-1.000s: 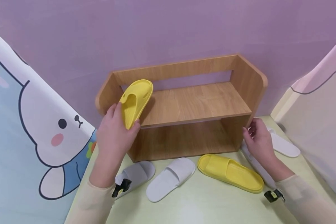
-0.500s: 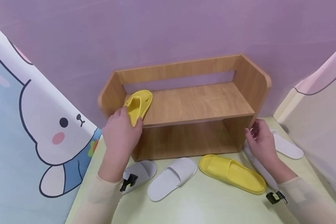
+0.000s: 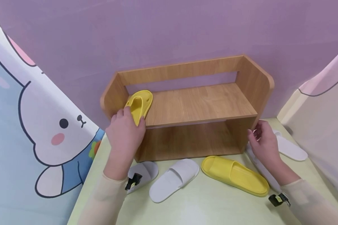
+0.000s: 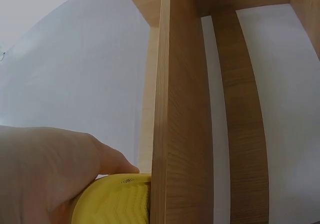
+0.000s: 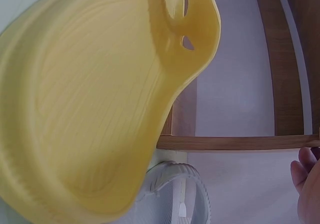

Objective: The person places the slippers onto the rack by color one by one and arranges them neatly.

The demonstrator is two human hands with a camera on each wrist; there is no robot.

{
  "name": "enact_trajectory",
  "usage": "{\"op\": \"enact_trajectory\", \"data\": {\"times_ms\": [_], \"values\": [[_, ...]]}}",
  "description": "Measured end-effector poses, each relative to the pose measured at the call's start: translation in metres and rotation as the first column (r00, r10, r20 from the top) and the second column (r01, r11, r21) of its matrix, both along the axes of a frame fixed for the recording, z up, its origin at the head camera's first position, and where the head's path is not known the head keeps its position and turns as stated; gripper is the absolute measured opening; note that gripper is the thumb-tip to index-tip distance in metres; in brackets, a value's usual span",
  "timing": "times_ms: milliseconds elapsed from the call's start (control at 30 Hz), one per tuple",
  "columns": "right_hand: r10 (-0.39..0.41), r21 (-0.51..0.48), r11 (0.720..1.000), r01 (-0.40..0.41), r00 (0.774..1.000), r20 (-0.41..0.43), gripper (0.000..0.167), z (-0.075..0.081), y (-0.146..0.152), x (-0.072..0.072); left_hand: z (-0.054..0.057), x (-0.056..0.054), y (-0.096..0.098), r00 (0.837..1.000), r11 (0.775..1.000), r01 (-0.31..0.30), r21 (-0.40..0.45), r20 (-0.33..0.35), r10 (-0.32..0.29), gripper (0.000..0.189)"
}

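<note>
At the left end of the upper shelf, my left hand (image 3: 125, 134) holds a yellow slipper (image 3: 148, 99) by its heel end, thumb on one side and fingers on the other. The slipper's toe points to the back, and its heel shows by the shelf edge in the left wrist view. My right hand (image 3: 264, 142) grips the front edge of the right side panel of the wooden shoe rack (image 3: 202, 100), its curled fingers partly hidden. Another yellow slipper (image 3: 233, 175) lies on the floor before the rack, close below that hand.
Several white slippers lie around: one in front of the rack (image 3: 173, 181), one partly behind my left wrist (image 3: 146, 170), one under my right forearm (image 3: 266, 175), one at far right (image 3: 291, 148). A purple wall (image 3: 169, 31) backs the rack; printed cloths hang at both sides.
My left hand has lowered the yellow slipper from a tilted position above the upper shelf down onto its left end. My right hand stays at the rack's right side. The head view shifts slightly.
</note>
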State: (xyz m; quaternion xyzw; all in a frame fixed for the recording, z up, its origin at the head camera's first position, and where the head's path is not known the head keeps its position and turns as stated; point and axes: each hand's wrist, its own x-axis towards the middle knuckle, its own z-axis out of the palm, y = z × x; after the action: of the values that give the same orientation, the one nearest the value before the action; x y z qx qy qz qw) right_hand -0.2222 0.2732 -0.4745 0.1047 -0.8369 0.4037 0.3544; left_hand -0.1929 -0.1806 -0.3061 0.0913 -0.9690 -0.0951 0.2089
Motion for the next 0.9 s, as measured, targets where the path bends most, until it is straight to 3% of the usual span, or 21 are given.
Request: {"op": "enact_trajectory", "data": {"times_ms": [500, 733, 900], "values": [[0.001, 0.007, 1.000, -0.001, 0.999, -0.038, 0.030, -0.003, 0.000, -0.001, -0.002, 0.011, -0.013, 0.996, 0.995, 0.090, 0.034, 0.014, -0.090, 0.084], [0.004, 0.004, 1.000, -0.004, 0.999, -0.034, 0.031, -0.004, 0.000, -0.002, -0.008, 0.013, -0.018, 0.994, 0.993, 0.104, 0.049, -0.045, -0.102, 0.082], [0.005, 0.008, 1.000, -0.004, 0.999, -0.032, 0.032, -0.004, 0.001, -0.002, -0.015, 0.010, -0.020, 0.979, 0.990, 0.136, 0.043, -0.157, -0.127, 0.077]]}}
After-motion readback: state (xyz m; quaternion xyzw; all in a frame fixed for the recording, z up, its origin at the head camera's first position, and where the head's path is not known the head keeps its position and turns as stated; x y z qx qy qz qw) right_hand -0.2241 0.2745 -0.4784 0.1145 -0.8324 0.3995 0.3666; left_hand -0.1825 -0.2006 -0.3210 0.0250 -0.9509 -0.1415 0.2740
